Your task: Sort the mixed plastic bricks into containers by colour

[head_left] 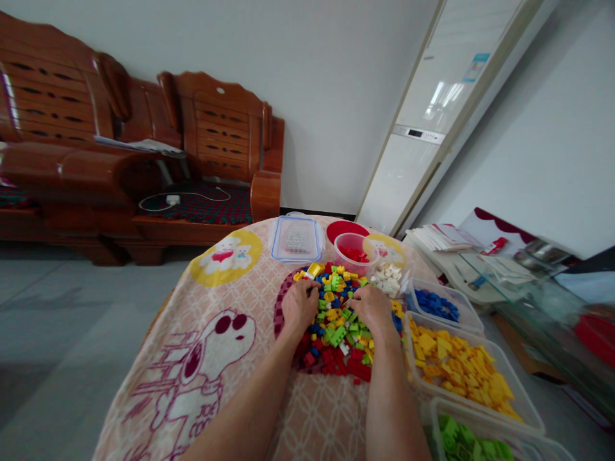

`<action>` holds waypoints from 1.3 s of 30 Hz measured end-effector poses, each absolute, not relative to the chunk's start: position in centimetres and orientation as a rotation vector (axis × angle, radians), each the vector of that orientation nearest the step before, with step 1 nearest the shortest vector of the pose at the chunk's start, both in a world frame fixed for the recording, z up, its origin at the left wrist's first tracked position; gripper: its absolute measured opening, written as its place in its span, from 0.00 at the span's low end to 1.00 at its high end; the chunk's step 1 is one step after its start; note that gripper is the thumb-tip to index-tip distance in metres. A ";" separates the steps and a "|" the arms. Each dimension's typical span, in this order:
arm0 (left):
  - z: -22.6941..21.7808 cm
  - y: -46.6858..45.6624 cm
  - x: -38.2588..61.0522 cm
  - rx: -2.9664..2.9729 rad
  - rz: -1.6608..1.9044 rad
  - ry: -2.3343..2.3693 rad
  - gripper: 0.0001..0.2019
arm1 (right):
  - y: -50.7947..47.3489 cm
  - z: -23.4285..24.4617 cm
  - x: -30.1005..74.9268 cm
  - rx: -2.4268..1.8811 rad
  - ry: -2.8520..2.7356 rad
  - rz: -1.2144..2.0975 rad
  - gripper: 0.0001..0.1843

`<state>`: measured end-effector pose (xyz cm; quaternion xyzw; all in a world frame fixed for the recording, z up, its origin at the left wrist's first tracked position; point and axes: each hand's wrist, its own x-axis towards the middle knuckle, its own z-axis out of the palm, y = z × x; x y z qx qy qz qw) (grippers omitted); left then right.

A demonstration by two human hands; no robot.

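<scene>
A heap of mixed toy building bricks [338,334] in yellow, green, blue, red and white lies on the table in front of me. At its left side, my left hand [300,306] has its fingers bent together over the bricks, with a small dark spot between thumb and fingertips that I cannot make out. My right hand [372,308] reaches into the heap from the right, fingertips pinched low among the bricks. Whatever it holds is too small to name. Just beyond that hand sits a small pile of white bricks [387,279].
Beyond the heap stand a clear round tub [342,261] of red bricks, a red lid [339,229] and a blue-rimmed clear lid [297,239]. Along the right edge are boxes of blue bricks [436,305], yellow bricks [461,368] and green bricks [468,442]. A patterned cloth [262,390] covers the table.
</scene>
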<state>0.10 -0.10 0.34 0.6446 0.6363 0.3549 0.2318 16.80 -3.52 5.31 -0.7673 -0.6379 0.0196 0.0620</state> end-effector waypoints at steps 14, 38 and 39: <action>-0.1 0.1 0.1 1.797 0.962 1.752 0.13 | -3.4 4.6 16.9 -2.312 -1.878 0.088 0.10; 0.1 0.1 0.1 1.798 0.963 1.750 0.13 | -2.4 2.8 21.4 -1.647 -0.942 0.355 0.25; 0.0 0.1 0.1 1.794 0.959 1.752 0.13 | -2.3 2.7 21.5 -1.604 -0.878 0.351 0.26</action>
